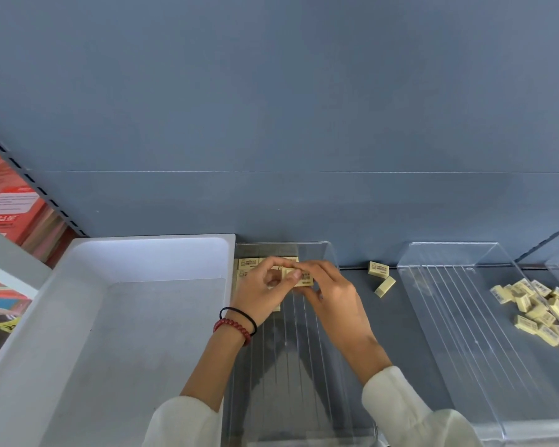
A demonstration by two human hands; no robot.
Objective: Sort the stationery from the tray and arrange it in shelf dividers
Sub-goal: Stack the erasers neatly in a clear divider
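White sleeves (397,411), eraser (305,281), clear dividers (449,317) on grey shelf (384,321), blue wall (271,124)

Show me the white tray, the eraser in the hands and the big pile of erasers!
white tray (142,333), head view, its bare floor.
held eraser (305,280), head view, its printed top face.
eraser pile (538,306), head view, middle of the heap.

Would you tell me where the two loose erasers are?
Head view, right of centre: the two loose erasers lie on the grey shelf between the middle divider and the right divider.
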